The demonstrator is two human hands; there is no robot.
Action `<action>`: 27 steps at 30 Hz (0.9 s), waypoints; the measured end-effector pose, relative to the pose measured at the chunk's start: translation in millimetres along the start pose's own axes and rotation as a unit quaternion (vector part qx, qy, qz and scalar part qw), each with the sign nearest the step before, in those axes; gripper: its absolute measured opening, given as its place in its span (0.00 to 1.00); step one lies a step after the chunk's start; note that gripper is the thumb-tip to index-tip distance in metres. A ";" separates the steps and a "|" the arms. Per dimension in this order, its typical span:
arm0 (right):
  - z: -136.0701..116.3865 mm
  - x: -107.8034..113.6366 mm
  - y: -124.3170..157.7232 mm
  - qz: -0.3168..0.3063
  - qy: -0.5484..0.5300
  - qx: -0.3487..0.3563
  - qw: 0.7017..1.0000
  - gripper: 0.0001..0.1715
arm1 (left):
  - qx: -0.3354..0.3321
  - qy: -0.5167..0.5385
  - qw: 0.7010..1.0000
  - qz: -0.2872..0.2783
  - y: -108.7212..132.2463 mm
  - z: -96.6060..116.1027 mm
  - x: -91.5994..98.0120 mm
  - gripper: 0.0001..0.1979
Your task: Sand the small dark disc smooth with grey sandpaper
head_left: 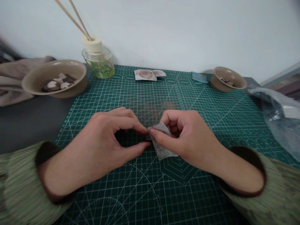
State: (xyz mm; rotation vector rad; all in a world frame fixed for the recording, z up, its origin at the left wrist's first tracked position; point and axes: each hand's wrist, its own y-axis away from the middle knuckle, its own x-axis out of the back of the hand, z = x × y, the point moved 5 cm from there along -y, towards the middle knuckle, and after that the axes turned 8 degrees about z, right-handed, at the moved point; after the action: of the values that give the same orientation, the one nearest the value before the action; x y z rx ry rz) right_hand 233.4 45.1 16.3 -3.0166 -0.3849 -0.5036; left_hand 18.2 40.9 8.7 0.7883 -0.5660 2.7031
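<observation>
In the middle of the green cutting mat, my two hands meet fingertip to fingertip. My right hand is closed on a small folded piece of grey sandpaper, pinched between thumb and fingers. My left hand pinches a small dark piece between thumb and forefinger. That piece touches the sandpaper's left edge and is mostly hidden by fingertips and paper, so its kind cannot be made out. Brownish dust lies on the mat just beyond my hands.
A tan bowl with pale and dark pieces stands at left, beside a reed diffuser. Used paper pieces and a bluish sheet lie at the back. At right are a smaller bowl and a clear plastic bag.
</observation>
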 end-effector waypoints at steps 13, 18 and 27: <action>-4.2 -1.1 7.5 0.023 0.047 0.023 0.998 0.22 | 0.042 0.012 0.999 0.006 -0.5 1.8 -2.1 0.05; -5.8 -2.9 9.7 0.024 0.062 0.024 0.997 0.21 | 0.045 0.003 0.999 0.006 0.7 1.0 -2.6 0.05; -7.7 -1.5 7.6 0.031 0.073 0.022 0.997 0.24 | 0.043 -0.006 0.999 0.011 2.9 -0.7 -1.9 0.05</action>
State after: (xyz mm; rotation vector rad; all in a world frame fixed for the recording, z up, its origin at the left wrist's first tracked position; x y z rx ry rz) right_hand 231.6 36.6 23.0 -2.9153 -0.2891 -0.6948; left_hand 18.4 38.3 6.3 0.8246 -0.4656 2.7612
